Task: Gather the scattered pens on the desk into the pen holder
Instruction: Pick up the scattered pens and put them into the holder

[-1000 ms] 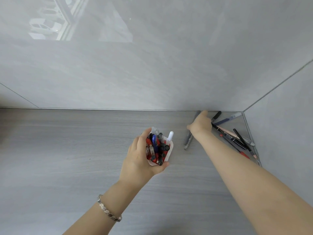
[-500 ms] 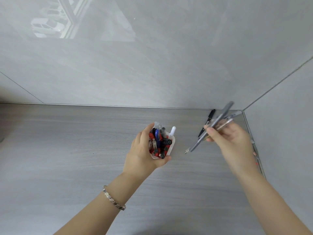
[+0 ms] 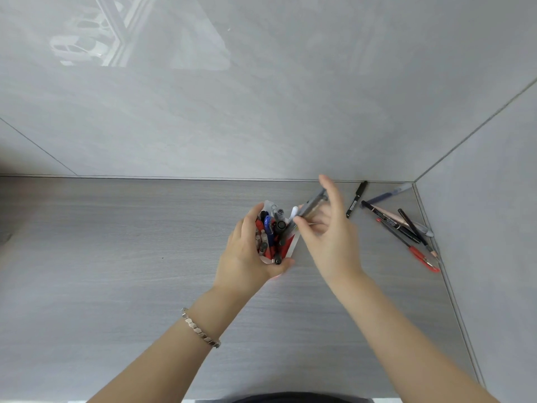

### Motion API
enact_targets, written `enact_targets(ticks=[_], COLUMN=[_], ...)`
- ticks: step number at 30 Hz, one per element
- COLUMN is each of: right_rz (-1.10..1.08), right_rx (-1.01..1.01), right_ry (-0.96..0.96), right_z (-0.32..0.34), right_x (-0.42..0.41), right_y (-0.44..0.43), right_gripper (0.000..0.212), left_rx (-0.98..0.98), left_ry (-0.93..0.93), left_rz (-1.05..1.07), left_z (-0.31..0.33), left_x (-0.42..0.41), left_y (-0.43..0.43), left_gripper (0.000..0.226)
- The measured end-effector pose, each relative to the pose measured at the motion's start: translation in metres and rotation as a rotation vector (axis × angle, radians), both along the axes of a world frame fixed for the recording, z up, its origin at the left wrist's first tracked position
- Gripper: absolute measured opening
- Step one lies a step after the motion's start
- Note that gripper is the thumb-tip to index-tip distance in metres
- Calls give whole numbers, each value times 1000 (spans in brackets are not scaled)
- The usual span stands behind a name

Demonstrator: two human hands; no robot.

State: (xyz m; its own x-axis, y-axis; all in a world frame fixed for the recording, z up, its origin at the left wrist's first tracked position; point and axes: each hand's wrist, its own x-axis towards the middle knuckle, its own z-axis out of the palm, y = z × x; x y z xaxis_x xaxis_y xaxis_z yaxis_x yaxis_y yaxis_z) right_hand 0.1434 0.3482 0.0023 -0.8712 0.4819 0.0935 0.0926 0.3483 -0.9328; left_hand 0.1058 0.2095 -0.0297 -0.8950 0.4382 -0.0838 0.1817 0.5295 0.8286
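My left hand point(image 3: 247, 254) wraps around a white and red pen holder point(image 3: 291, 246) near the desk's middle, packed with several red, blue and black pens. My right hand point(image 3: 328, 231) pinches grey pens point(image 3: 312, 202) at a slant, their lower ends inside the holder's right side. Several loose pens lie in the far right corner: a black marker point(image 3: 356, 199), a blue pen point(image 3: 388, 193), a black pen point(image 3: 389, 221), a dark pencil point(image 3: 415, 228) and a red pen point(image 3: 418, 255).
The grey wood-grain desk point(image 3: 116, 257) meets a glossy grey wall point(image 3: 261, 112) at the back and a side wall point(image 3: 488, 228) on the right. A metal bracelet point(image 3: 200, 330) sits on my left wrist.
My right hand picked grey pens up off the desk near the back wall, carried them left, and now has their lower ends in the holder. The left hand stayed on the holder.
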Motion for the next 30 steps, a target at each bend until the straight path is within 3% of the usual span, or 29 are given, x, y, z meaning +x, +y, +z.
enact_targets(ticks=[2,6,11,15,17,21,27,30], right_rz=[16,28,48,221,186,-150,-161,-178], right_rx=[161,361,613,359,303,329,549,521], right_ry=[-30,125,137,98,-16,-502,-813,-860], right_z=[-5,-24,-49,-32,-29,-51,-80,-84], right_x=[1,13,10,18,16,-9,-55,-63], right_y=[0,-11,-16,3,33,106,121,113], right_gripper=[57,20,38,39,30,26,34,40], left_rx=[4,14,33,-11,-32,-49,-48,-56], left_ry=[19,82,96,2,-21,-31,-9,7], left_rz=[10,35,63,51,54,48,53,46], left_z=[0,3,1,5,7,9,8,9], left_x=[1,6,10,8,6,5,4,4], left_y=[0,4,4,5,6,5,6,6], left_gripper=[102,108,110,115,110,105,103,103])
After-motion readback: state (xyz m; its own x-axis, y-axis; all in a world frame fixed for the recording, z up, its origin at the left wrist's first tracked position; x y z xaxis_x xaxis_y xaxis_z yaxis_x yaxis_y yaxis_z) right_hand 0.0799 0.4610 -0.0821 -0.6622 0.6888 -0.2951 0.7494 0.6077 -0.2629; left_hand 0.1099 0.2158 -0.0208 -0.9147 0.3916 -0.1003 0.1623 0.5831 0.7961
